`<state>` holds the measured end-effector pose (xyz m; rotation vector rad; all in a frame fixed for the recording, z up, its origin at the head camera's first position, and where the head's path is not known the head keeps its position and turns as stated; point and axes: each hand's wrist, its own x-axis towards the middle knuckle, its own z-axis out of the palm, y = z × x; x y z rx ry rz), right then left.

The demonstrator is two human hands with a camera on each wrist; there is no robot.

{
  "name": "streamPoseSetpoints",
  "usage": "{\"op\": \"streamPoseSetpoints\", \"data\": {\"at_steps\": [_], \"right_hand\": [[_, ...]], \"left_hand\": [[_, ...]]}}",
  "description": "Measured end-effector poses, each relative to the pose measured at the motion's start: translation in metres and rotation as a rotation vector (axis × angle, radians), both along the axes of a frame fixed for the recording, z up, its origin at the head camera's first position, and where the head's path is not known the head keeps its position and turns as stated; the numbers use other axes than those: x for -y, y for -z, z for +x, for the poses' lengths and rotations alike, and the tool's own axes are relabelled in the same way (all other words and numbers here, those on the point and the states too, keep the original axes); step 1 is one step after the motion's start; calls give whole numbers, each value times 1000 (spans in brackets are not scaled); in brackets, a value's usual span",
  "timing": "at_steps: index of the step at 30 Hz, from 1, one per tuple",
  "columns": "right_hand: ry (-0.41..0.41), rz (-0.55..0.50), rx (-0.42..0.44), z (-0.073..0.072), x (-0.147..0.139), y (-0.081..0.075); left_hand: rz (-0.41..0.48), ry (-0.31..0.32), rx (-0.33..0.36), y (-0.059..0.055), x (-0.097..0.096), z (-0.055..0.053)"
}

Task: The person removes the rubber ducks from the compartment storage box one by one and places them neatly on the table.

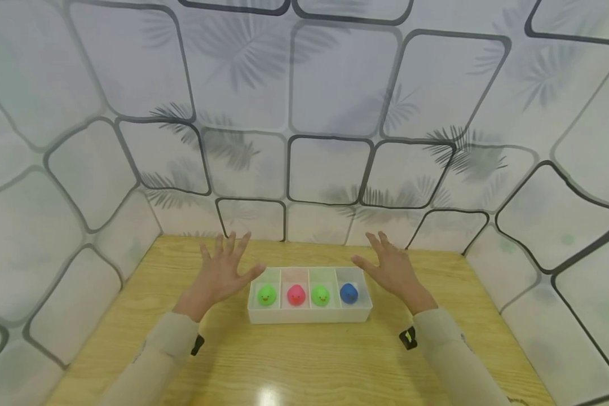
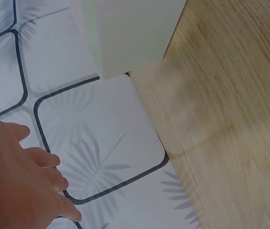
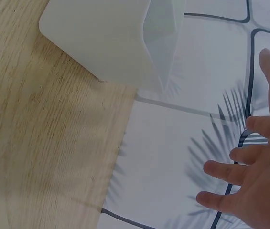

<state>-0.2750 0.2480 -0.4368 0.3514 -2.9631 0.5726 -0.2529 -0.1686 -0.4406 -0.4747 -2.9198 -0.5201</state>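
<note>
1. REF: I take clock pos. from ctr of white tray (image 1: 309, 315), head cam; 12 = far side.
2. Tray: on wood-grain table (image 1: 294, 366), long axis 9 to 3 o'clock, 4 compts in a row.
3. Contents, 1 per compt, 9 to 3 o'clock: outer green toy (image 1: 267, 295), pink toy (image 1: 296, 295), inner green toy (image 1: 320, 295), blue toy (image 1: 349, 294).
4. L hand (image 1: 220, 278): btwn 9 & 10 o'clock. Fingers spread wide, grips nothing. Thumb overlaps tray's 10 o'clock corner in head cam; L wrist cam shows me a gap.
5. R hand (image 1: 393, 271): btwn 2 & 3 o'clock. Fingers extended, thumb out, grips nothing; gap to tray in R wrist cam.
6. Patterned wall (image 1: 330, 169): 12 o'clock, w/ outlined panels & frond prints.
</note>
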Motion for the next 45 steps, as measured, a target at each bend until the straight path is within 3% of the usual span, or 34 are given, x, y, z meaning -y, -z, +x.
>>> {"op": "streamPoseSetpoints", "data": {"at_steps": [9, 19, 33, 45], "right_hand": [[1, -172, -82, 2, 1, 6], [-31, -341, -122, 2, 1, 20], [-72, -339, 101, 12, 3, 36], [-81, -291, 170, 14, 7, 46]], "left_hand": [[79, 27, 26, 12, -3, 2], [136, 63, 103, 35, -10, 5], [145, 90, 120, 52, -20, 14], [153, 90, 170, 65, -23, 15]]}}
